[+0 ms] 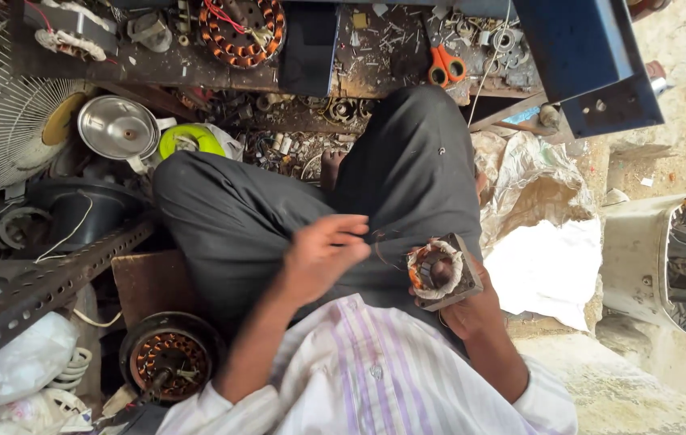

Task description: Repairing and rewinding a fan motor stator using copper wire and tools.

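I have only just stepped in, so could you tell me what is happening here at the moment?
A person sits cross-legged amid workshop clutter. Their right hand holds a small motor stator with copper windings over the lap. The left hand is open, fingers spread, just beside the stator but not touching it. Another wound stator lies on the floor at their left, and orange-handled scissors rest on the bench ahead.

White fan guard (0, 97), steel bowl (117, 127), orange-handled scissors (445, 66), copper-wound stator (172, 356), slotted metal angle bar (45, 286), white plastic bag (548, 266).
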